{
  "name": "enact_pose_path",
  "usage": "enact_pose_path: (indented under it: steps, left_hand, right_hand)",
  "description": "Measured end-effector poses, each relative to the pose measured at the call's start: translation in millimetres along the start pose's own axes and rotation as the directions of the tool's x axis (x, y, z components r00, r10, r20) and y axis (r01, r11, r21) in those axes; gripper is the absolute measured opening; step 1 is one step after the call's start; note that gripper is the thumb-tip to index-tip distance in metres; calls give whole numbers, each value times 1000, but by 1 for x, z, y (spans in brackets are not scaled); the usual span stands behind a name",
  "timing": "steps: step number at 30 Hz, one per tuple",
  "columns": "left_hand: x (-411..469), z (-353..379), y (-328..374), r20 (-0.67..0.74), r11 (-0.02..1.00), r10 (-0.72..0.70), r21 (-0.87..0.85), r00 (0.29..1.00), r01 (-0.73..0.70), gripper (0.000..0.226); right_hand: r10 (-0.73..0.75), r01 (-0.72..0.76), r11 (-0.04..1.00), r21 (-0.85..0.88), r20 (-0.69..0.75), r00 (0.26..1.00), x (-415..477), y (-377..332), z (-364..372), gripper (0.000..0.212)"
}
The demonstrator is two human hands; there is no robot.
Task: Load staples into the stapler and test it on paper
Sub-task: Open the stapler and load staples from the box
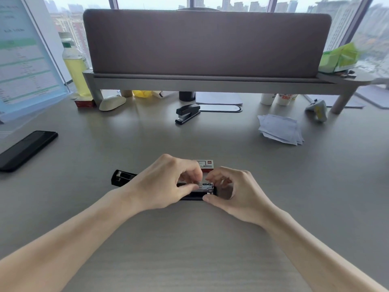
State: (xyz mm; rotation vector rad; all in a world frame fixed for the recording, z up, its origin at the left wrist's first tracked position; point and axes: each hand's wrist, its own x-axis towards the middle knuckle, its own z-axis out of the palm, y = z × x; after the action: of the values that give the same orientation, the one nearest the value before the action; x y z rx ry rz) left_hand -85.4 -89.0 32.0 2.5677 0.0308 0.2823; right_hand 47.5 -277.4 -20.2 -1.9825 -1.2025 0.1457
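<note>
A black stapler (123,178) lies opened flat on the grey desk, its lid swung out to the left and its metal staple channel (207,185) exposed at the right end. My left hand (166,184) pinches a small strip of staples over that channel with thumb and fingers. My right hand (235,192) holds the stapler's right end, thumb against its near side and fingers curled behind it. A red and white staple box (207,164) sits just beyond the hands. A small stack of white paper (280,129) lies at the far right.
A second black stapler (187,113) stands further back near the middle. A black phone (27,149) lies at the left, a bottle of yellow liquid (74,68) and a mouse (111,102) behind it. A raised shelf with a grey screen (206,43) spans the back.
</note>
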Motion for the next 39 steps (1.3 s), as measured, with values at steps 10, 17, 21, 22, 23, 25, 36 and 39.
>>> enact_pose_path:
  steps: [10, 17, 21, 22, 23, 25, 36, 39]
  left_hand:
    - [0, 2, 3, -33, 999, -1, 35, 999, 3, 9]
    - [1, 2, 3, -32, 999, -29, 12, 999, 30, 10]
    - [4, -1, 6, -1, 998, -31, 55, 1000, 31, 7]
    - [6, -1, 7, 7, 997, -24, 75, 1000, 24, 6]
    - [7, -1, 8, 14, 995, -15, 94, 1000, 14, 5]
    - [10, 0, 10, 30, 991, 4, 133, 1000, -8, 6]
    - [-4, -3, -7, 14, 972, 37, 233, 999, -39, 7]
    - [-3, 1, -10, 12, 967, 51, 248, 999, -53, 9]
  right_hand:
    - [13, -13, 1000, 7, -15, 1000, -1, -1, 0, 33]
    - [9, -9, 1000, 8, -10, 1000, 0, -1, 0, 33]
    - [19, -19, 1000, 8, -3, 1000, 0, 0, 0, 33]
    - [21, -21, 1000, 9, -1, 1000, 0, 0, 0, 33]
    - [21, -21, 1000, 11, 0, 1000, 0, 0, 0, 33]
    - [16, -16, 1000, 13, 3, 1000, 1, 1, 1, 34]
    - [14, -14, 1000, 24, -7, 1000, 0, 0, 0, 33]
    - [13, -13, 1000, 20, -6, 1000, 0, 0, 0, 32]
